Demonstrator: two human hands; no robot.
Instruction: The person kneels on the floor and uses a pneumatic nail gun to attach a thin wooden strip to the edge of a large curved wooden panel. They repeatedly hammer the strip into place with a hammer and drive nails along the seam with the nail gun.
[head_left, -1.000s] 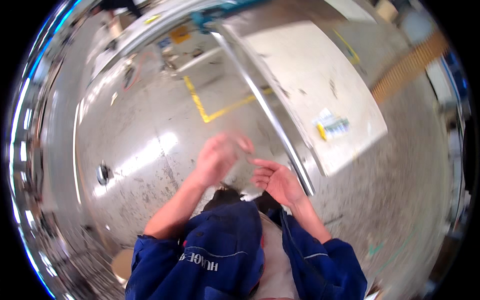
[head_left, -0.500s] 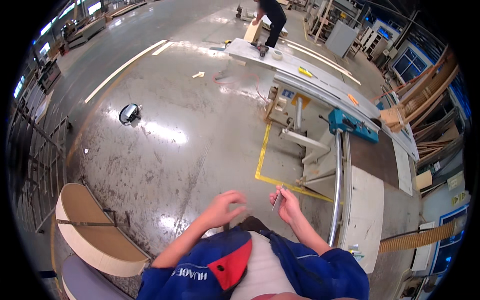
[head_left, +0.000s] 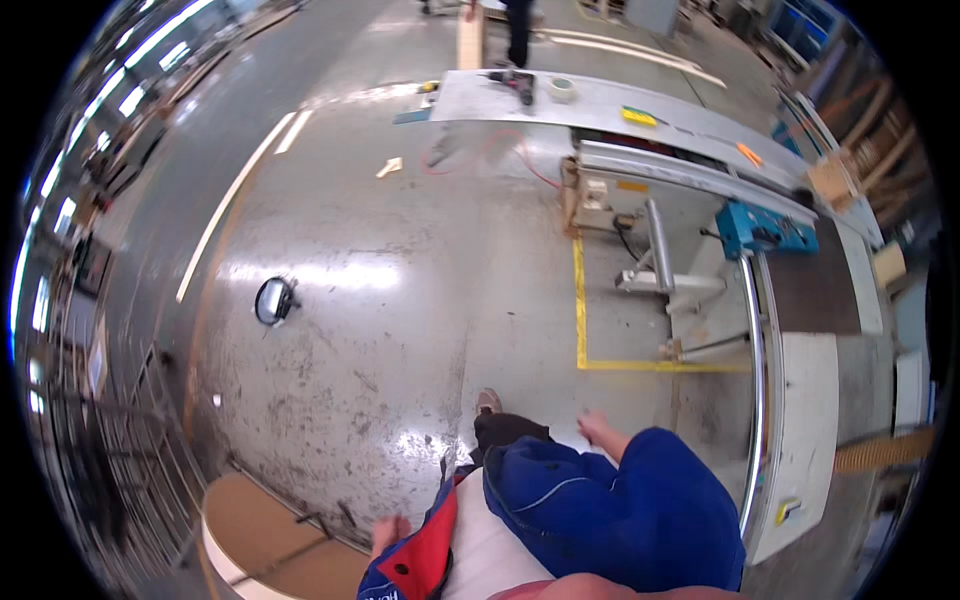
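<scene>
My left hand [head_left: 388,532] hangs low beside my jacket, near a curved half-round panel [head_left: 262,517] with a brown face and pale rim. Its fingers are mostly hidden by the sleeve and blurred. On the other side, my right hand [head_left: 597,429] is held out over the floor in front of my blue jacket sleeve. It is small and smeared, so neither its finger pose nor anything in it can be made out. One shoe [head_left: 488,401] is stepped forward below me.
A machine with a sliding table [head_left: 690,150] and steel rail [head_left: 755,400] stands at right, inside yellow floor tape [head_left: 580,310]. On its table lie a drill [head_left: 515,84], a tape roll [head_left: 561,90] and a yellow object [head_left: 638,116]. A round black-rimmed device [head_left: 273,301] sits on the floor; another person [head_left: 518,30] stands far ahead.
My hands have moved apart and down from in front of my chest. The thin grey flat piece in my right hand no longer shows. The view has shifted as I step forward.
</scene>
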